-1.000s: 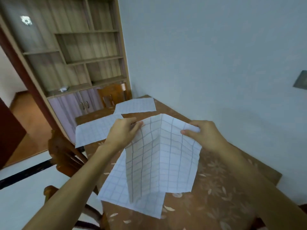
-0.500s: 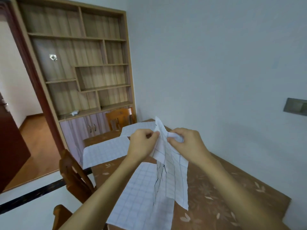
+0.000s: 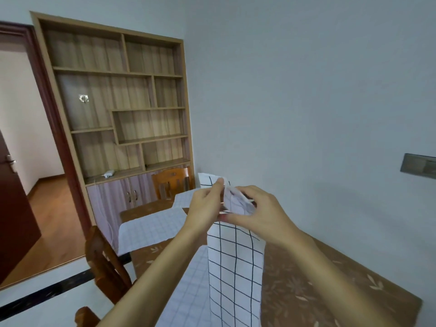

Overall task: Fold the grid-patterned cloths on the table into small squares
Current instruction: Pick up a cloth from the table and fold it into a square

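Note:
A white cloth with a black grid (image 3: 236, 267) hangs folded lengthwise in the air above the table, held at its top by both hands. My left hand (image 3: 205, 208) pinches the upper corners between thumb and fingers. My right hand (image 3: 262, 213) grips the bunched top edge right beside it. Another grid cloth (image 3: 186, 291) lies flat on the table under the hanging one. A third grid cloth (image 3: 151, 227) lies flat farther left, draping over the table edge. A fourth grid cloth (image 3: 184, 199) lies at the far end, partly hidden by my left hand.
The brown leaf-patterned table (image 3: 318, 286) runs along the wall on the right. Wooden chairs stand at its left side (image 3: 103, 263) and far end (image 3: 172, 182). A wooden shelf unit (image 3: 122, 109) and an open doorway (image 3: 28, 128) are behind.
My hands came together, bringing the cloth's top corners against each other, and the cloth went from spread open to a narrow hanging strip. The view tilted upward.

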Demonstrator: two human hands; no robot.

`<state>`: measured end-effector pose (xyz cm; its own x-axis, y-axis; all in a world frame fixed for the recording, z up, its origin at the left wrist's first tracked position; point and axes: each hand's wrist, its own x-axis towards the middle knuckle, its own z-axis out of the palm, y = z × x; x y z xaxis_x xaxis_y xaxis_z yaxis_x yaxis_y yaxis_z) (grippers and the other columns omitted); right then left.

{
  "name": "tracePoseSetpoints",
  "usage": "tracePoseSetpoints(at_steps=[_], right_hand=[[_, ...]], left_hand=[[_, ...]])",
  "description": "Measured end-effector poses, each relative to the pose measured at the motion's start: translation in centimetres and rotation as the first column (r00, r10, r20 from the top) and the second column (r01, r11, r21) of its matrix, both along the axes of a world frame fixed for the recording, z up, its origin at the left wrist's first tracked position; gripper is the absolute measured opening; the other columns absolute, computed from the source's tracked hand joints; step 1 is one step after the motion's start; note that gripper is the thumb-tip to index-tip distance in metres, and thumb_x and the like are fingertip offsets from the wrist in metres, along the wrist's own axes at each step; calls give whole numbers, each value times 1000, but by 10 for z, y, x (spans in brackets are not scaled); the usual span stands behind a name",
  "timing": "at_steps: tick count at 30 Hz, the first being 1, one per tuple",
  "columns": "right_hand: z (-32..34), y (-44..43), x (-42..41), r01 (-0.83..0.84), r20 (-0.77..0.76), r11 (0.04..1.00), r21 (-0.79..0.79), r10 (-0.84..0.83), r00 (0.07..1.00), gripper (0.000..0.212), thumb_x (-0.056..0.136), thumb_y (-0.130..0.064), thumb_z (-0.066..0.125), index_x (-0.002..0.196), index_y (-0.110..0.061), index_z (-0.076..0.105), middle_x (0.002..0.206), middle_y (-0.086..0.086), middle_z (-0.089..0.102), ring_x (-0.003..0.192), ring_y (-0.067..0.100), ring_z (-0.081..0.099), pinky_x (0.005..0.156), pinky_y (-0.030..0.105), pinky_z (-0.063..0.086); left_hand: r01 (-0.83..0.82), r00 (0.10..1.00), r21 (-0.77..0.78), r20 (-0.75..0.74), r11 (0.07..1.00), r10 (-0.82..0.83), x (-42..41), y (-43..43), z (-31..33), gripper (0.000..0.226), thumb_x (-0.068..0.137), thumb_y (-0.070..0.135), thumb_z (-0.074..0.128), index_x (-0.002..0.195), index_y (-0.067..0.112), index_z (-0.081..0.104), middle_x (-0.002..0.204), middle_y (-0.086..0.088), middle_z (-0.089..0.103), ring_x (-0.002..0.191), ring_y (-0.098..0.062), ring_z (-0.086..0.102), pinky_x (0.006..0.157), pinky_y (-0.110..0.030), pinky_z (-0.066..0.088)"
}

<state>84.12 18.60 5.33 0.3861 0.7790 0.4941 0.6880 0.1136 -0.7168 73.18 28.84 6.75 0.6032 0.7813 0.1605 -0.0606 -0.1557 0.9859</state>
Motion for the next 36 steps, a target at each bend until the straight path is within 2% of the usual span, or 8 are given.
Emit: tracePoseSetpoints(at_steps=[8, 11, 13, 17, 21, 30, 34, 36], right_hand=[[-10, 13, 7, 49, 61, 986, 160, -59, 996, 31, 100, -7, 54, 119, -26, 70, 103, -19, 71, 89, -8, 63, 77, 5, 42], [-8, 10, 13, 59, -10, 986, 155, -58, 998, 32, 100, -5, 52, 117, -24, 71, 102, -12, 74, 69, -8, 61, 66, 4, 40], [-4, 7, 17, 48, -71, 983, 180, -36, 997, 31, 101, -6, 52, 113, -25, 71, 101, -14, 75, 80, -7, 65, 74, 8, 43], [8, -4, 23, 9, -133, 972, 237, 23, 991, 39, 100, -3, 51, 103, -37, 70, 103, -15, 75, 98, 0, 67, 86, 11, 45], [17, -15, 26, -34, -159, 968, 249, 75, 984, 39, 101, -3, 50, 105, -36, 69, 99, -28, 74, 100, -9, 66, 86, 6, 43], [6, -19, 40, -98, -298, 975, 199, 155, 942, 23, 91, -19, 70, 113, -27, 71, 108, -8, 77, 102, 14, 73, 91, 27, 57], [-6, -16, 44, -31, -182, 990, 135, 56, 982, 18, 93, -26, 67, 76, -31, 71, 64, -14, 65, 59, 5, 59, 68, 21, 46], [-6, -16, 43, -59, -140, 989, 139, 79, 987, 19, 98, -15, 61, 89, -28, 70, 46, -24, 53, 44, -6, 48, 55, 6, 36]], left_hand=[[49, 997, -15, 55, 999, -48, -11, -5, 2, 39, 106, 41, 39, 103, 19, 71, 103, -1, 77, 99, -15, 73, 80, -32, 62], [-114, 992, 160, 67, 980, 105, -14, 1, -10, 32, 104, 36, 47, 108, 18, 73, 105, 4, 76, 103, -12, 70, 87, -37, 61], [-238, 971, 305, 60, 922, 230, -17, 11, -19, 24, 98, 34, 59, 118, 22, 67, 117, 7, 70, 110, -10, 64, 95, -38, 56], [-213, 973, 248, -31, 945, 228, -25, 32, -33, 68, 88, 39, 73, 146, 25, 40, 140, 8, 49, 127, -12, 49, 91, -28, 45], [-36, 999, 212, -27, 977, 42, -30, 40, -47, 33, 96, 30, 64, 126, 17, 62, 115, 6, 71, 101, -13, 68, 61, -12, 53], [-88, 984, 292, 175, 952, 37, -37, 31, -35, 17, 98, 14, 60, 93, 17, 76, 81, 10, 77, 77, 1, 69, 67, -15, 51], [-108, 978, 247, 200, 963, 58, -41, 37, -31, 14, 97, 19, 64, 96, 18, 78, 92, 1, 79, 91, -15, 72, 82, -32, 56], [-67, 990, 307, 141, 949, 24, -43, 38, -29, 14, 97, 21, 63, 99, 19, 77, 95, 5, 79, 93, -9, 73, 82, -28, 55]])
